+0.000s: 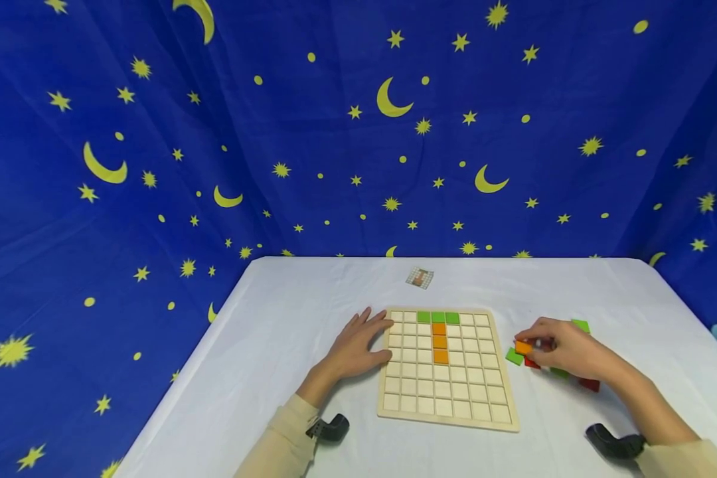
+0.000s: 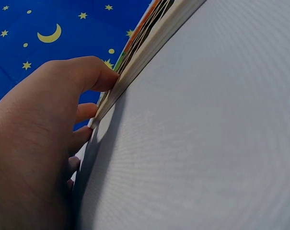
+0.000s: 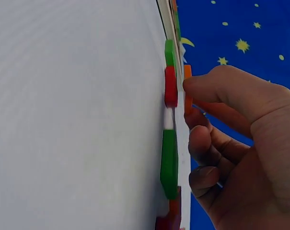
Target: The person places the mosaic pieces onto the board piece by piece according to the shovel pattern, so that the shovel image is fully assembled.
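A wooden grid board lies on the white-covered table. Three green tiles sit in its far row, and three orange tiles run down from the middle one. My left hand touches the board's left edge with spread fingers; in the left wrist view, fingertips meet the wooden rim. To the right of the board, my right hand pinches an orange tile between thumb and fingers. That tile is held above the loose tiles in the right wrist view.
Around and under my right hand lie loose tiles: a green one, a red one, another red and several more, partly hidden. Beyond the board is a small card with a grid picture. A blue star-and-moon cloth hangs behind.
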Available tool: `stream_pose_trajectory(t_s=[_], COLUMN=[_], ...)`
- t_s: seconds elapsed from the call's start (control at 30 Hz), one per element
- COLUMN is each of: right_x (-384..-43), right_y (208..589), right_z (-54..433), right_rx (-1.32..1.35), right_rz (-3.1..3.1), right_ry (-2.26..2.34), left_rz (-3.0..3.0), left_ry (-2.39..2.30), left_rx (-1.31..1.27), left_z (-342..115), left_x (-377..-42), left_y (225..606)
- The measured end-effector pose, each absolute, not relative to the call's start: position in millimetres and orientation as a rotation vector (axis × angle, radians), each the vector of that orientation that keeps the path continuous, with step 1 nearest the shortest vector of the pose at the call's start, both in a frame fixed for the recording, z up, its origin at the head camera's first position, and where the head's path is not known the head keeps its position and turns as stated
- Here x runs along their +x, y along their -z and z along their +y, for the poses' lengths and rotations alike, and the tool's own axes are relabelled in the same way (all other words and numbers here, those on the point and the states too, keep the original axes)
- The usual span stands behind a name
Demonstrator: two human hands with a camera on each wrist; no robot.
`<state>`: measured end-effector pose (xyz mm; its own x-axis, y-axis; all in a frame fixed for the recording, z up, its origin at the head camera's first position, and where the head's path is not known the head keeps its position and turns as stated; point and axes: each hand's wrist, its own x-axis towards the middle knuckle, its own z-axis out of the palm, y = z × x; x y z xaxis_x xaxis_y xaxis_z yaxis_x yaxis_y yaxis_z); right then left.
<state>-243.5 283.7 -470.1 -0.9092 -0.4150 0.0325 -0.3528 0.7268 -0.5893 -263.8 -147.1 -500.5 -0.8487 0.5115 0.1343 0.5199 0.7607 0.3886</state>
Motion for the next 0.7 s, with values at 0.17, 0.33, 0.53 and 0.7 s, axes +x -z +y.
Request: stream_pose_trajectory(t_s=[0.17,0.33,0.53,0.7], right_x=[-246.4,-246.8,-247.7,-248.1], right_y=[466.5,465.2,464.7,466.6], right_z=[273.9,262.1,247.5,238.0], right_rx=[-0.629,-0.678,-0.793,-0.855], right_rz=[2.813,2.783,2.745,2.703], right_ry=[0.929,0.943,0.958,0.987], left_rz=[-2.924,-2.929,-2.919,-2.914], left_ry=[0.667,0.664,0.667,0.676], left_rx=[-0.857,-0.859,-0.86,-0.86], left_z=[-147.3,-147.0,-147.2,-147.8], left_x=[-263.8,-263.9,-264.2,-263.3], left_y=[499.6,497.8,499.0,499.4])
